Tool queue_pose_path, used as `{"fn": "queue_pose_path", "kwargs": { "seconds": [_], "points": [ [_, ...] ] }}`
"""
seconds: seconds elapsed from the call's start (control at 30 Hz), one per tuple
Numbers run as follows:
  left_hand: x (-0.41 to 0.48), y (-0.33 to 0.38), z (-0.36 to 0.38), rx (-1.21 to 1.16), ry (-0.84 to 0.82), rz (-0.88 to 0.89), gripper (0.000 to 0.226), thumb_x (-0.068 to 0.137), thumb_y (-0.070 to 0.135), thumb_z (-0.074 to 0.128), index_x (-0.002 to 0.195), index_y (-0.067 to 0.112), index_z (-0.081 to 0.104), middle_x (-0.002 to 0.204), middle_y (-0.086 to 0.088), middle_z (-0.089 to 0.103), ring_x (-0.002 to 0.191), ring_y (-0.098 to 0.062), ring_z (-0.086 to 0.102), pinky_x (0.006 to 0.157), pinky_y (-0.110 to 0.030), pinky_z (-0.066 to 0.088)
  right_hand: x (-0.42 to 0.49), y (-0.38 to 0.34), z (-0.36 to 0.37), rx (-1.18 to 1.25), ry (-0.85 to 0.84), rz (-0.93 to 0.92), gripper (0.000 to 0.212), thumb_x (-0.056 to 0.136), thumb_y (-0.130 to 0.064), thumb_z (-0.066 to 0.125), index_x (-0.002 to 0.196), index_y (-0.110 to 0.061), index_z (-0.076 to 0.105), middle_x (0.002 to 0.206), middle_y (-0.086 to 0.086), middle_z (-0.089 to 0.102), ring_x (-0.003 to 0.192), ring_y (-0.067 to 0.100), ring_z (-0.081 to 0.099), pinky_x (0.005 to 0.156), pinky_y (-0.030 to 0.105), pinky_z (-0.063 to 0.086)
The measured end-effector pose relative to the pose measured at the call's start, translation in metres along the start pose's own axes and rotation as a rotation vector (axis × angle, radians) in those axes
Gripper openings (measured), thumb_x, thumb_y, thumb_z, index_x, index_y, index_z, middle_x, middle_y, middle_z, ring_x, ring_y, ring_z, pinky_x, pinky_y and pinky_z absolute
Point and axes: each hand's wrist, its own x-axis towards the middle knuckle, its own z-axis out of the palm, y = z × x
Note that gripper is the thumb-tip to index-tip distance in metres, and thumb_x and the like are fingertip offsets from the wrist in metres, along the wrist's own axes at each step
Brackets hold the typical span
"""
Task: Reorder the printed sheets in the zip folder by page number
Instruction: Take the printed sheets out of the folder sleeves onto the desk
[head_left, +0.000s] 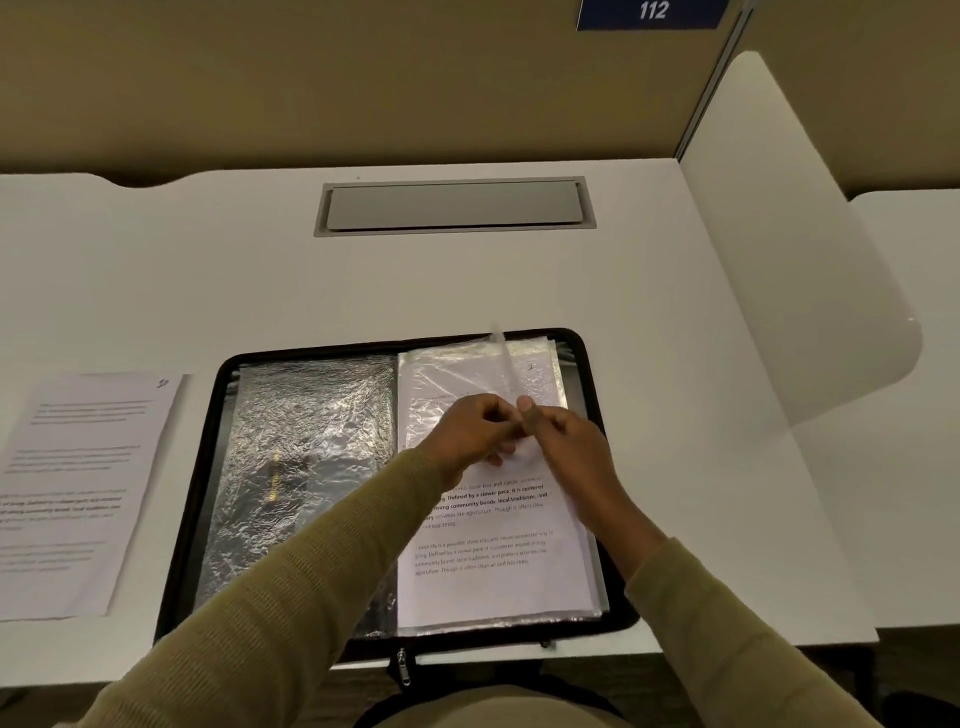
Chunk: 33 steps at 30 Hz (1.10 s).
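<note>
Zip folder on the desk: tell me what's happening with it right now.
A person has the zip folder lying open on the desk. Both grips, left hand and right hand, meet over its right side and pinch a clear sleeve above the printed sheets. One loose sheet lies on the desk left of the folder.

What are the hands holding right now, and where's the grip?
Left hand and right hand both pinch a clear plastic sleeve over the right side of the zip folder. The grip is on its raised edge.
</note>
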Motion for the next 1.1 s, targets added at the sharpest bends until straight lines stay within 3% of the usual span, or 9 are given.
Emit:
{"fn": "queue_pose_path", "kwargs": {
  "seconds": [0.07, 0.17, 0.3, 0.37, 0.47, 0.63, 0.77, 0.93, 1.1],
  "points": [
    [0.002, 0.003, -0.003, 0.18, -0.162, 0.025, 0.033, 0.088, 0.024, 0.07, 0.117, 0.013, 0.061, 0.101, -0.004, 0.068, 0.081, -0.017, 0.067, 0.065, -0.026, 0.052, 0.016, -0.005, -0.003, 0.0, 0.029, 0.039, 0.077, 0.08, -0.075, 0.06, 0.092, 0.001, 0.067, 0.077, 0.013, 0.065, 0.071, 0.027, 0.061, 0.068, 0.035, 0.047],
    [0.007, 0.009, -0.01, 0.328, -0.232, 0.038, 0.035, 0.09, 0.023, 0.068, 0.123, 0.015, 0.061, 0.103, -0.002, 0.068, 0.081, -0.015, 0.067, 0.07, -0.027, 0.054, 0.045, -0.015, -0.009, -0.046, 0.059, 0.053, 0.053, 0.09, -0.053, 0.066, 0.077, -0.002, 0.063, 0.063, 0.011, 0.053, 0.06, 0.021, 0.049, 0.065, 0.039, 0.044],
    [0.029, 0.021, -0.027, 0.5, 0.06, 0.162, 0.025, 0.093, 0.021, 0.064, 0.116, 0.011, 0.065, 0.106, -0.004, 0.066, 0.088, -0.013, 0.06, 0.078, -0.021, 0.049, 0.081, -0.022, -0.012, -0.07, 0.09, 0.064, 0.02, 0.095, -0.033, 0.066, 0.086, -0.016, 0.074, 0.069, -0.002, 0.065, 0.069, 0.017, 0.059, 0.077, 0.038, 0.055],
    [0.046, 0.027, -0.037, 0.577, 0.232, 0.218, 0.024, 0.094, 0.02, 0.062, 0.117, 0.011, 0.065, 0.11, -0.006, 0.063, 0.095, -0.015, 0.058, 0.079, -0.021, 0.042, 0.09, -0.023, -0.013, -0.055, 0.09, 0.059, 0.012, 0.094, -0.025, 0.068, 0.085, -0.019, 0.073, 0.069, -0.006, 0.064, 0.063, 0.014, 0.057, 0.066, 0.03, 0.054],
    [0.072, 0.035, -0.051, 0.67, 0.37, 0.267, 0.025, 0.094, 0.018, 0.061, 0.118, 0.013, 0.065, 0.115, -0.007, 0.061, 0.103, -0.02, 0.058, 0.091, -0.031, 0.045, 0.094, -0.024, -0.013, 0.016, 0.084, 0.078, 0.008, 0.09, -0.018, 0.073, 0.086, -0.011, 0.074, 0.067, -0.002, 0.065, 0.052, 0.011, 0.054, 0.052, 0.023, 0.046],
    [0.095, 0.044, -0.06, 0.798, 0.226, 0.266, 0.022, 0.092, 0.021, 0.064, 0.114, 0.02, 0.068, 0.111, 0.0, 0.066, 0.103, -0.02, 0.059, 0.098, -0.04, 0.045, 0.097, -0.016, -0.009, 0.138, 0.074, 0.142, 0.015, 0.08, -0.017, 0.084, 0.077, -0.011, 0.071, 0.083, 0.003, 0.075, 0.073, 0.018, 0.067, 0.068, 0.034, 0.059],
    [0.102, 0.051, -0.061, 0.772, 0.14, 0.246, 0.007, 0.09, 0.016, 0.067, 0.095, 0.016, 0.071, 0.095, 0.0, 0.068, 0.092, -0.018, 0.062, 0.084, -0.03, 0.048, 0.099, -0.014, -0.01, 0.202, 0.044, 0.129, 0.016, 0.085, -0.018, 0.079, 0.088, -0.004, 0.071, 0.087, 0.007, 0.073, 0.076, 0.019, 0.065, 0.072, 0.035, 0.057],
    [0.104, 0.056, -0.059, 0.778, 0.099, 0.259, 0.006, 0.088, 0.013, 0.068, 0.093, 0.013, 0.071, 0.09, 0.002, 0.065, 0.085, -0.015, 0.056, 0.075, -0.024, 0.038, 0.101, -0.021, -0.009, 0.186, 0.048, 0.077, 0.02, 0.089, -0.032, 0.074, 0.092, -0.012, 0.075, 0.079, 0.003, 0.07, 0.068, 0.014, 0.06, 0.066, 0.032, 0.052],
    [0.102, 0.063, -0.058, 0.761, 0.074, 0.241, 0.008, 0.092, 0.019, 0.065, 0.097, 0.014, 0.07, 0.09, 0.004, 0.062, 0.081, -0.01, 0.054, 0.073, -0.021, 0.038, 0.105, -0.026, -0.005, 0.136, 0.119, 0.027, 0.02, 0.081, -0.02, 0.082, 0.071, -0.018, 0.065, 0.077, -0.003, 0.069, 0.074, 0.012, 0.062, 0.07, 0.026, 0.051]
  ]
}}
